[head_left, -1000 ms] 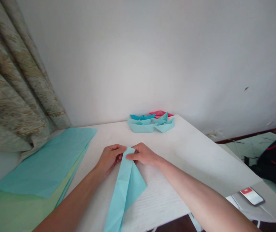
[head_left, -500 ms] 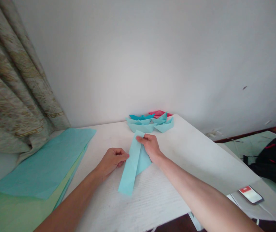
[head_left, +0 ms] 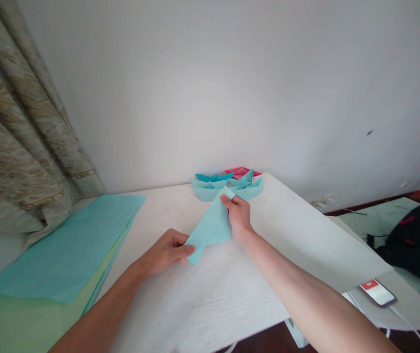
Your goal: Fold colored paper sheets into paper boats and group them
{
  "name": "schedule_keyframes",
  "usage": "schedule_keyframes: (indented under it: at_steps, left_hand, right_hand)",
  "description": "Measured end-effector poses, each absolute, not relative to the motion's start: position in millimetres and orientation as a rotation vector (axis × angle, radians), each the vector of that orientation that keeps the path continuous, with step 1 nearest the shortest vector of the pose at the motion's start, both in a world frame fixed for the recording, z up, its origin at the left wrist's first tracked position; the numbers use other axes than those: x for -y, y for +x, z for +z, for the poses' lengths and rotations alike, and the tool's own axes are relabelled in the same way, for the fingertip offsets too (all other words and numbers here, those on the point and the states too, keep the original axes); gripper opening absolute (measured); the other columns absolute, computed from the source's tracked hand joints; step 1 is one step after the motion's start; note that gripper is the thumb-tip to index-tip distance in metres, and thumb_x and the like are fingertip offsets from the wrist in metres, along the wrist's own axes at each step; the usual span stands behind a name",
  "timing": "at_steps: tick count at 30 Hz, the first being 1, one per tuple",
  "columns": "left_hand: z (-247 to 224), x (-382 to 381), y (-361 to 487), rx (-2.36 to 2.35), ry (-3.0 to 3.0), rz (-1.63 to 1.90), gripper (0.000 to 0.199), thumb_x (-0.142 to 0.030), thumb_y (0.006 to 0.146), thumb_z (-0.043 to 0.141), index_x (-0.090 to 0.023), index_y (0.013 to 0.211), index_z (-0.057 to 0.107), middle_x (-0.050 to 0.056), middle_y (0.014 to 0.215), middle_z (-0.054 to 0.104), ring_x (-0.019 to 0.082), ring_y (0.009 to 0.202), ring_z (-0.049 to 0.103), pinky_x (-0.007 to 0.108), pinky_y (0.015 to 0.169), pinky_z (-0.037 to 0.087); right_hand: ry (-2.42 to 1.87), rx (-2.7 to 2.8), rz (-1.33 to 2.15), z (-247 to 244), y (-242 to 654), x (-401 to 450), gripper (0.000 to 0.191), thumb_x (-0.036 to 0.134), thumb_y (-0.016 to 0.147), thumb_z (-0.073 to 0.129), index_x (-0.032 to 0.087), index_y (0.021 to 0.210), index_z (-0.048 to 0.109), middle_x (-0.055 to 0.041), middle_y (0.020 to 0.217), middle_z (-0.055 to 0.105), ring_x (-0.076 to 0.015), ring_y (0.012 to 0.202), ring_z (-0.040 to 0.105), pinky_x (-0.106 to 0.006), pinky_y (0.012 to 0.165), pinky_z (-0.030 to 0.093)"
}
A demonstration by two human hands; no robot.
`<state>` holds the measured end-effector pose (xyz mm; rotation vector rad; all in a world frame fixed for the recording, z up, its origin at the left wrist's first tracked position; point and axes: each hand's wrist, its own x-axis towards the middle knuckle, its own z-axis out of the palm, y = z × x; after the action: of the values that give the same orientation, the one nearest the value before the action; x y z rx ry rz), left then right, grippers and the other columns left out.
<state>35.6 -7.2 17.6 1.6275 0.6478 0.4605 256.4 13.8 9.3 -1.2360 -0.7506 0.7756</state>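
Note:
A folded light blue paper point(head_left: 212, 223) is held between both hands above the white table point(head_left: 180, 304). My left hand point(head_left: 175, 251) pinches its lower left corner, thumb on top. My right hand point(head_left: 238, 212) grips its upper right part near the top tip, with the thumb on the front face. The paper slants from upper right to lower left, and its lower edge has a notch near the left corner. Behind it, folded paper boats in light blue point(head_left: 210, 192), darker blue point(head_left: 215, 177) and pink point(head_left: 242, 171) stand by the wall.
Large blue sheets point(head_left: 73, 245) and a green sheet point(head_left: 29, 326) lie at the left, beside a patterned curtain point(head_left: 22, 127). A phone point(head_left: 379, 293) with a cable lies at the lower right. A black bag point(head_left: 415, 242) is beyond the table's right side.
My left hand has taken hold of the paper's lower corner. The paper has turned, and its long strip no longer shows as before. My right hand has moved slightly right and up.

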Motion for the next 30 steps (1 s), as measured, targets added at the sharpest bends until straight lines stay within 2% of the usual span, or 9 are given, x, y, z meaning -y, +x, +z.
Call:
schedule_keyframes:
  at_steps: [4, 9, 11, 13, 15, 18, 21, 26, 30]
  left_hand:
    - [15.6, 4.3, 33.9, -0.634, 1.565, 0.607, 0.047, -0.048, 0.082, 0.048, -0.017, 0.047, 0.049, -0.002, 0.046, 0.039, 0.010, 0.045, 0.033, 0.026, 0.046, 0.022]
    - [10.8, 6.8, 47.4, -0.716, 1.502, 0.619, 0.027, -0.043, 0.077, 0.060, -0.017, 0.074, 0.056, -0.007, 0.050, 0.042, 0.008, 0.041, 0.034, 0.020, 0.040, 0.023]
    - [8.3, 7.4, 52.9, -0.713, 1.466, 0.638, 0.024, -0.037, 0.075, 0.063, -0.016, 0.086, 0.058, -0.007, 0.054, 0.047, 0.008, 0.042, 0.038, 0.019, 0.040, 0.026]
    - [6.0, 6.1, 55.9, -0.738, 1.452, 0.734, 0.025, -0.032, 0.075, 0.061, -0.015, 0.094, 0.058, -0.005, 0.059, 0.052, 0.009, 0.046, 0.044, 0.020, 0.043, 0.032]
    - [4.4, 3.2, 55.9, -0.831, 1.469, 0.913, 0.029, -0.029, 0.076, 0.058, -0.014, 0.101, 0.059, -0.004, 0.062, 0.054, 0.011, 0.051, 0.049, 0.021, 0.048, 0.038]
    - [3.4, -0.8, 51.9, -1.052, 1.567, 1.162, 0.035, -0.029, 0.078, 0.055, -0.014, 0.109, 0.059, -0.004, 0.063, 0.050, 0.012, 0.058, 0.052, 0.021, 0.051, 0.041]
    - [4.7, -0.2, 49.1, -1.167, 1.729, 1.206, 0.037, -0.030, 0.080, 0.054, -0.016, 0.114, 0.059, -0.004, 0.066, 0.050, 0.012, 0.060, 0.052, 0.021, 0.052, 0.044]
    - [11.2, 8.5, 52.2, -0.945, 1.951, 1.062, 0.034, -0.028, 0.085, 0.052, -0.021, 0.116, 0.061, 0.003, 0.089, 0.059, 0.015, 0.079, 0.059, 0.024, 0.065, 0.051]
    - [13.9, 12.8, 52.1, -0.779, 1.932, 0.986, 0.037, -0.029, 0.085, 0.054, -0.025, 0.122, 0.058, 0.003, 0.093, 0.056, 0.016, 0.085, 0.059, 0.027, 0.070, 0.052]
  right_hand:
    - [-1.152, 0.822, 0.953, 11.7, 246.5, -10.3, 0.035, 0.047, 0.060, 0.072, 0.015, 0.072, 0.064, -0.0026, 0.063, 0.061, -0.0158, 0.056, 0.052, -0.028, 0.053, 0.042]
    - [-1.153, 0.981, 1.035, 13.4, 234.4, -2.9, 0.036, 0.049, 0.063, 0.070, 0.017, 0.061, 0.055, 0.0043, 0.049, 0.048, -0.0105, 0.045, 0.040, -0.024, 0.044, 0.031]
    - [-1.164, 1.052, 1.029, 12.6, 232.6, -2.1, 0.034, 0.049, 0.066, 0.068, 0.017, 0.065, 0.055, 0.0052, 0.050, 0.047, -0.0100, 0.044, 0.039, -0.023, 0.044, 0.031]
    - [-1.181, 1.127, 0.921, 11.2, 232.5, -2.6, 0.031, 0.043, 0.066, 0.070, 0.018, 0.079, 0.057, 0.0045, 0.058, 0.052, -0.0109, 0.049, 0.043, -0.024, 0.048, 0.035]
    - [-1.203, 1.179, 0.690, 9.9, 233.5, -3.4, 0.038, 0.034, 0.064, 0.073, 0.021, 0.094, 0.054, 0.0042, 0.069, 0.053, -0.0110, 0.056, 0.046, -0.024, 0.055, 0.038]
    - [-1.211, 1.210, 0.429, 9.5, 234.0, -2.5, 0.035, 0.028, 0.067, 0.072, 0.022, 0.093, 0.050, 0.0071, 0.065, 0.044, -0.0100, 0.056, 0.040, -0.023, 0.056, 0.036]
    - [-1.186, 1.351, 0.579, 10.6, 230.0, 2.4, 0.019, 0.034, 0.075, 0.065, 0.021, 0.082, 0.052, 0.0079, 0.057, 0.039, -0.0098, 0.052, 0.038, -0.023, 0.053, 0.034]
    - [-1.089, 1.609, 0.947, 11.2, 220.1, 12.0, 0.025, 0.042, 0.076, 0.065, 0.018, 0.077, 0.059, 0.0008, 0.071, 0.058, -0.0123, 0.064, 0.052, -0.025, 0.060, 0.041]
    - [-1.051, 1.593, 1.079, 10.5, 220.0, 14.3, 0.029, 0.045, 0.075, 0.066, 0.018, 0.074, 0.055, -0.0011, 0.073, 0.062, -0.0145, 0.067, 0.057, -0.027, 0.061, 0.044]
